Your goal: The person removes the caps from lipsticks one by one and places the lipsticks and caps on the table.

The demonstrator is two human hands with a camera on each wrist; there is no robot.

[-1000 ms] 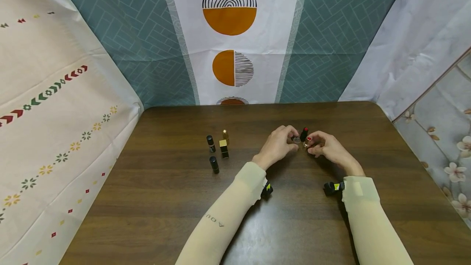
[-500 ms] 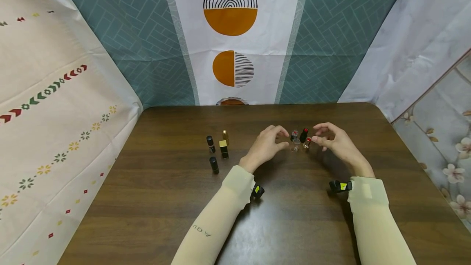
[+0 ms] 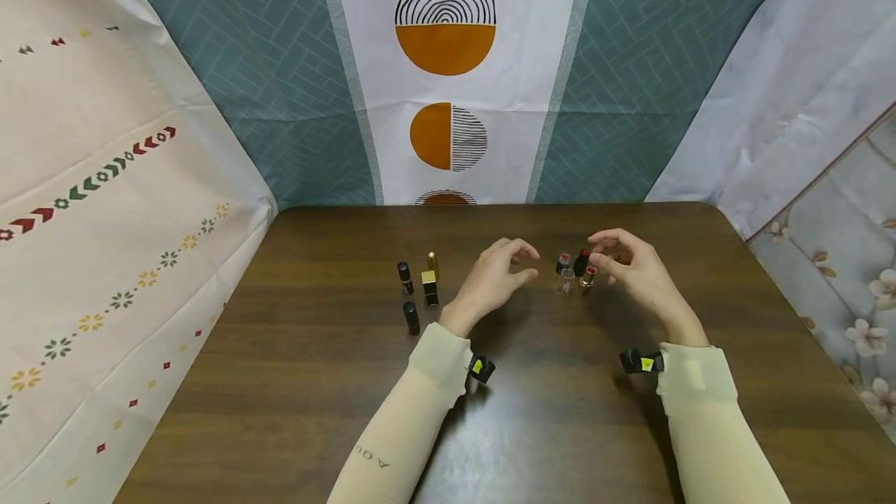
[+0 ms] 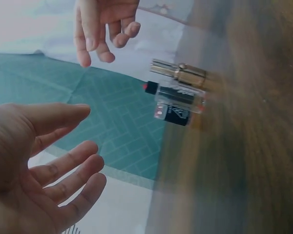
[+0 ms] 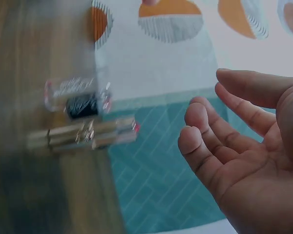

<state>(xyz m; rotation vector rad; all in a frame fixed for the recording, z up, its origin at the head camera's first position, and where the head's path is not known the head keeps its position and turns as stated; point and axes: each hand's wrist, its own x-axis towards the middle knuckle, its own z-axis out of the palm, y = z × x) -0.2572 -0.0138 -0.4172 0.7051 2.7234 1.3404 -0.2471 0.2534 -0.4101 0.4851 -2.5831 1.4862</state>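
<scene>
Several small lipsticks stand upright in a close cluster at the right of the table. Among them are a gold lipstick (image 3: pixel 588 277) with a red tip, a black lipstick (image 3: pixel 581 263) with a red tip, a clear tube (image 3: pixel 566 282) in front and a dark tube (image 3: pixel 563 263) behind it. To the left of this cluster hovers my left hand (image 3: pixel 493 278), fingers loosely bent and nothing in them. My right hand (image 3: pixel 630 269) is just right of the cluster, equally bare, its fingertips near the black and gold lipsticks. The right wrist view is blurred.
Left of centre on the brown wooden table (image 3: pixel 336 379) stand a gold bullet-shaped cap (image 3: pixel 432 261), a black cap with a gold top (image 3: pixel 430 288) and two dark caps, one behind (image 3: pixel 404 277) and one nearer (image 3: pixel 411 317). Patterned cloths hang behind and beside the table.
Both hands have come away from the cluster, where fingers were at the clear tube and the gold lipstick. My left hand moved left; my right hand drew back slightly right. The lipsticks remain standing.
</scene>
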